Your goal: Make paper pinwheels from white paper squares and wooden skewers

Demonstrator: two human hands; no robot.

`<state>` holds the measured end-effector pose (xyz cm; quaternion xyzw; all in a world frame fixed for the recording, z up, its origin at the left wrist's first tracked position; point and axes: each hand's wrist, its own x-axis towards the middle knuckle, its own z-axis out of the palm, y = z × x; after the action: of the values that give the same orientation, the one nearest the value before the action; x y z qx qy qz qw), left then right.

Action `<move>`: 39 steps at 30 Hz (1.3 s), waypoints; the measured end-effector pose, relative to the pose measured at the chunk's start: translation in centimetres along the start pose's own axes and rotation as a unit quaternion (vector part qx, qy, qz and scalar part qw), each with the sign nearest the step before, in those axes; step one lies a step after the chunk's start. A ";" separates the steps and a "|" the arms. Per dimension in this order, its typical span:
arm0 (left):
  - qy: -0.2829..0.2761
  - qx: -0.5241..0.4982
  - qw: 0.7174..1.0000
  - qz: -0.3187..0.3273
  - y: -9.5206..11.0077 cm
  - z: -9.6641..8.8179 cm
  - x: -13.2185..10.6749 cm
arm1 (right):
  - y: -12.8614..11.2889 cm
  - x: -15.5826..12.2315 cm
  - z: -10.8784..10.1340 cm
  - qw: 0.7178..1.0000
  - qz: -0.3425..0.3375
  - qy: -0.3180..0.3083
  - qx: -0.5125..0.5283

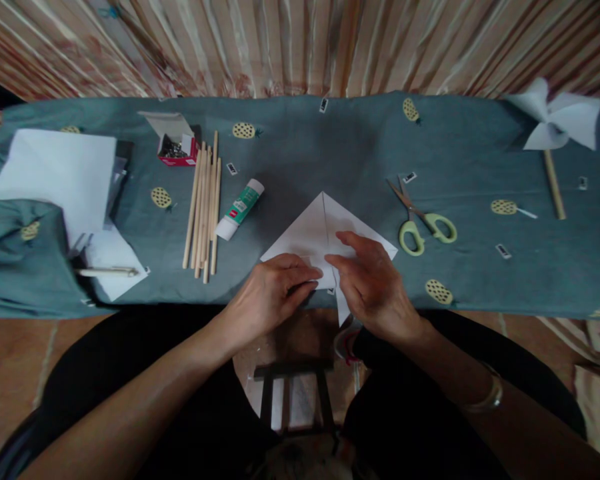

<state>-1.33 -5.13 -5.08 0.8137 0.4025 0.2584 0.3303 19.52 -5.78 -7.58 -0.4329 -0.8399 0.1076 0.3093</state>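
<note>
A white sheet of paper (305,230) lies near the table's front edge, one corner pointing away from me and a line running down its middle. My left hand (275,287) pinches the near left part of the paper between thumb and fingers. Over the right half rests my right hand (367,277), thumb and forefinger apart, fingertips at the paper near the middle line. A narrow paper flap (342,307) hangs past the table edge below my right hand. Green-handled scissors (417,220) lie partly open to the right, and a glue stick (240,209) lies to the left.
Several wooden sticks (203,213) lie beside an opened red box of small metal pieces (180,150). White sheets (55,177) and a pen (113,272) are at far left. A paper pinwheel (555,120) on a stick lies at far right. A patterned green cloth (300,147) covers the table.
</note>
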 end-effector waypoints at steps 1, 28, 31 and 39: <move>0.000 0.000 1.000 0.000 0.0 0.0 0.0 | -0.1 0.0 0.0 1.000 0.000 -0.004 -0.004; -0.012 0.229 0.965 0.125 0.5 -0.2 -0.5 | 2.4 1.2 -2.3 0.995 0.088 -0.026 0.032; -0.002 0.232 0.964 0.127 -0.6 -0.7 -0.3 | 2.7 1.0 -2.4 0.994 0.105 -0.010 -0.009; 0.065 0.265 0.955 0.117 -1.6 -1.6 0.4 | 2.3 1.0 -3.4 0.994 0.102 0.010 -0.038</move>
<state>-2.95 -3.53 -5.17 0.8947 0.3792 0.2322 0.0435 22.69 -3.86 -5.54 -0.5290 -0.7916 0.1023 0.2883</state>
